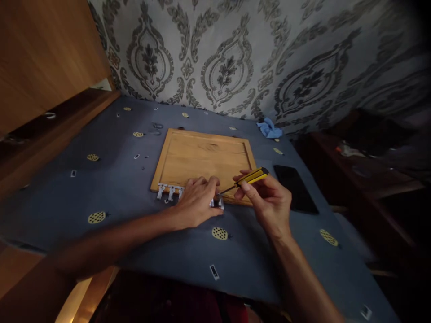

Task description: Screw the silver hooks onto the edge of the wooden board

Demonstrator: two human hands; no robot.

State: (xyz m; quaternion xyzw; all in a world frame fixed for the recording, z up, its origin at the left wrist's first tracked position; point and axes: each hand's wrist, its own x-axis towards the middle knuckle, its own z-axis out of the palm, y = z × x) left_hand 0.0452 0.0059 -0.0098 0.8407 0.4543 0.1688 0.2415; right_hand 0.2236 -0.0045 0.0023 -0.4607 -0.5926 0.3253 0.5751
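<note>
A framed wooden board (205, 157) lies flat on the table. Along its near edge runs a metal hook rack (161, 191), its hooks pointing toward me. My left hand (197, 204) covers the rack's middle and grips it against the board, thumb at the near side. In my right hand (271, 202) is a screwdriver (253, 176) with a yellow and black handle, pinched between thumb and fingers. It slants down to the left, and its tip reaches the right part of the rack beside my left fingers. Whether a screw sits under the tip, I cannot tell.
A dark blue cloth with pineapple prints covers the table (134, 251). Right of the board lies a black phone (296, 188). A crumpled blue cloth (269, 128) sits at the back right, and small metal pieces (156, 126) lie back left. A patterned curtain (222, 58) hangs behind.
</note>
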